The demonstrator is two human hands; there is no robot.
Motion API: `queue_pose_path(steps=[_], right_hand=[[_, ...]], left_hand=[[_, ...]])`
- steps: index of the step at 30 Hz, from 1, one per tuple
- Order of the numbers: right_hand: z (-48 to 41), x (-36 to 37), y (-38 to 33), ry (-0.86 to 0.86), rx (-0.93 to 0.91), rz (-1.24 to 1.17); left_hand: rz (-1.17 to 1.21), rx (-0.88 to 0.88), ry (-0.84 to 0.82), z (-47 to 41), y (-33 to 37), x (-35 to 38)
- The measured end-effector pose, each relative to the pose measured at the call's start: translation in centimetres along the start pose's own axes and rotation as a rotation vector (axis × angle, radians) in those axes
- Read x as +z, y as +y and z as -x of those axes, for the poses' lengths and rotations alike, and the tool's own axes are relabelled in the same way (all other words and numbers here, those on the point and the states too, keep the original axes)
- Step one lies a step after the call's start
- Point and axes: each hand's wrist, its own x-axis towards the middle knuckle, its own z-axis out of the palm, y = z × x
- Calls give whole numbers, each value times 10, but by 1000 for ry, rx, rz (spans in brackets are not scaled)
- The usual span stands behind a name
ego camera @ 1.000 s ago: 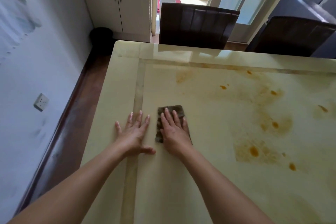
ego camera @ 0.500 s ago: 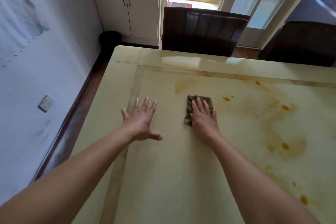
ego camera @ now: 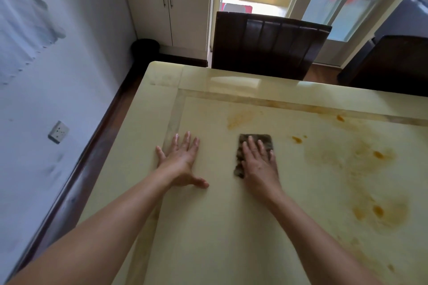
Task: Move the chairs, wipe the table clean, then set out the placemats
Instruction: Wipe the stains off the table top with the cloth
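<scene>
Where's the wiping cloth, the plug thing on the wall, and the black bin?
cloth (ego camera: 266,139): head view, its bare top right corner.
wall socket (ego camera: 58,132): head view, middle of its plate.
black bin (ego camera: 145,50): head view, its dark top.

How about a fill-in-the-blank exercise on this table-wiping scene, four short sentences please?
1. The hand pressing the dark cloth is the person's ____ one.
2. The left hand lies flat on the table and holds ____.
3. The large orange stains lie to the cloth's ____.
4. Beyond the table's far edge stand ____ dark chairs.
Missing words: right; nothing; right; two.
</scene>
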Motion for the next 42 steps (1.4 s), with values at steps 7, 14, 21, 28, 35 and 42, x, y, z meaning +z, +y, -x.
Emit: queue_pose_path(steps=[7, 14, 21, 28, 35, 42], right_hand=[[-56, 1, -61, -60, -248, 45], [-93, -25, -15, -55, -93, 7], [-77, -38, 63, -7, 96, -11], [-82, -34, 66, 12, 91, -7], [-96, -35, 64, -9, 100, 15], [-137, -34, -15, -45, -147, -17]], left_hand=[[32, 18, 29, -3, -3, 4], [18, 14, 6, -3, -4, 3], [-19, -18, -2, 0, -1, 0], [-55, -16, 119, -27, 35, -44], [60, -89, -78, -65, 50, -56], [80, -94, -82, -67, 52, -55]])
